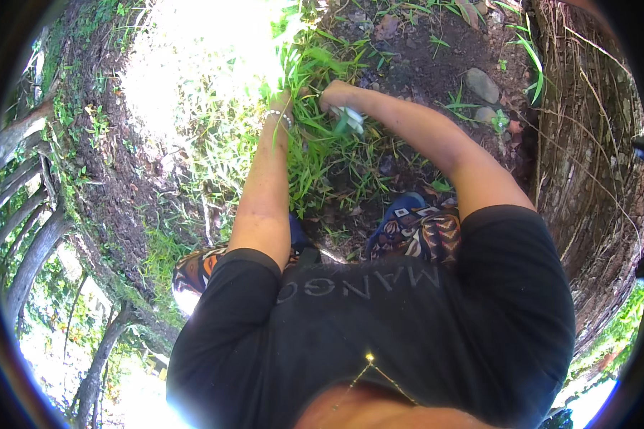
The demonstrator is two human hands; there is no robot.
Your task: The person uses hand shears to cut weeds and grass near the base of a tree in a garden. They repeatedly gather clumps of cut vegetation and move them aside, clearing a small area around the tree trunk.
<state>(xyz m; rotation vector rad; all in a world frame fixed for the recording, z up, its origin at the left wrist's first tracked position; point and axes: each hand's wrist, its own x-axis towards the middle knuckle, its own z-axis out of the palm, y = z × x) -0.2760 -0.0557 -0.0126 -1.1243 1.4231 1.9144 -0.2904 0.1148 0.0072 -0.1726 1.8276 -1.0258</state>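
My left hand (285, 95), with a beaded bracelet at the wrist, reaches into tufts of green grass (311, 145); the grass and bright glare hide most of its fingers. Close to its right, my right hand (333, 95) is bent down at the wrist into the same grass. Its fingers are curled and partly hidden, so its grip cannot be made out. A pale, whitish-green object (350, 119), blurred, shows just below the right hand; whether it is held cannot be told.
A thick tree trunk (585, 161) with thin hanging roots stands at the right. Stones (482, 86) lie on the dark soil. My feet, one in a blue shoe (408, 201), are below the grass. Branches (37, 252) rise at the far left.
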